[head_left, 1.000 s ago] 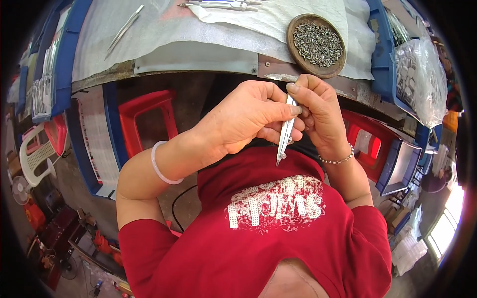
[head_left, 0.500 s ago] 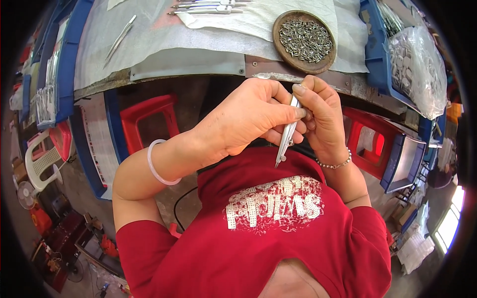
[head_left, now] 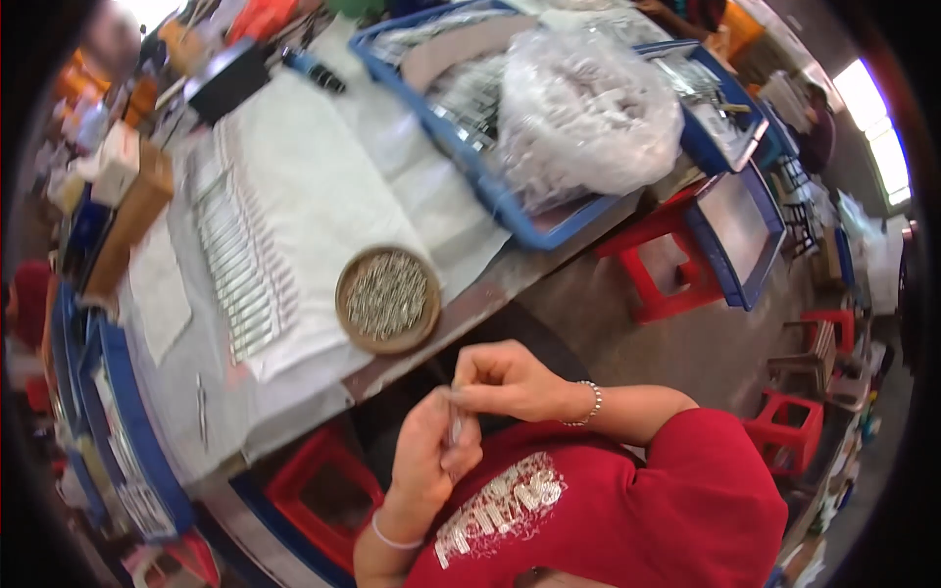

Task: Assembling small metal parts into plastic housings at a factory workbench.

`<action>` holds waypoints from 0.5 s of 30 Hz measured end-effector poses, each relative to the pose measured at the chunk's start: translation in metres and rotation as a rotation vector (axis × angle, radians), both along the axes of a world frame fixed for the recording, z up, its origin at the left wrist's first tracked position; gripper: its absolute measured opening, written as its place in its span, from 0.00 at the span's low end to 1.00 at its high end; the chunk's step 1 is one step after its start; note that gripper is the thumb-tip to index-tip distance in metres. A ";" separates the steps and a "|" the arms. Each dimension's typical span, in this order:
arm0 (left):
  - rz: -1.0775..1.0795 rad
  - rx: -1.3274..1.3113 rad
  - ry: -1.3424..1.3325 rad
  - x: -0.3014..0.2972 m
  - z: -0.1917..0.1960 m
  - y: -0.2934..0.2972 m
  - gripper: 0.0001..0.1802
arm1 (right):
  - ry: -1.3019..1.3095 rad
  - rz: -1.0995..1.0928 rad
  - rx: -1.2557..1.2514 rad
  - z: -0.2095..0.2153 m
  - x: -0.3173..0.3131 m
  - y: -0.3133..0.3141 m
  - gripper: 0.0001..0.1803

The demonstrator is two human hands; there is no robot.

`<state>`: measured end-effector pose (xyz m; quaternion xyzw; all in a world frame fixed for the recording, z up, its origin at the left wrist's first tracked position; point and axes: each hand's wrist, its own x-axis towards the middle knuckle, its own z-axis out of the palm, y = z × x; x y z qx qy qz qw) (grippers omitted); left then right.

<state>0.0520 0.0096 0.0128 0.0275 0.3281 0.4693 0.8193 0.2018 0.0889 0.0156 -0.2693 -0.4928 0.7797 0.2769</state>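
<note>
My left hand [head_left: 429, 443], with a pale bangle at the wrist, is closed around a slim silver piece that looks like a drawing compass [head_left: 455, 428]. Most of it is hidden by the fingers and blurred. My right hand [head_left: 512, 380], with a beaded bracelet, is pinched shut, its fingertips meeting the left thumb at the upper end of the piece. What lies between the right fingertips cannot be made out. Just beyond both hands, a round brown bowl [head_left: 345, 291] of small metal pins stands near the table edge.
A row of silver pieces [head_left: 242, 279] lies on white paper [head_left: 323, 186]. Tweezers [head_left: 202, 412] lie at the left. A blue crate [head_left: 534, 233] holds metal parts and a plastic bag [head_left: 593, 113]. Red stools [head_left: 642, 279] stand beside and under the table.
My view has swung to the right, bringing the row of pieces and the crate into sight. Both hands stay together, and the silver piece is now more covered by my left fingers.
</note>
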 end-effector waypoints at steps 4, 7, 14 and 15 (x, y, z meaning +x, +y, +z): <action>-0.099 0.123 0.007 0.003 0.009 -0.004 0.18 | -0.426 -0.085 0.276 -0.040 0.055 0.003 0.16; -0.094 0.165 -0.018 0.001 0.011 -0.003 0.17 | -1.276 0.050 0.783 -0.092 0.085 -0.009 0.40; -0.159 0.169 0.004 0.003 0.000 0.014 0.17 | -0.288 0.261 0.629 0.037 0.109 0.031 0.13; -0.114 0.190 0.048 0.001 0.011 0.001 0.17 | -0.339 0.176 0.715 0.076 0.111 0.040 0.12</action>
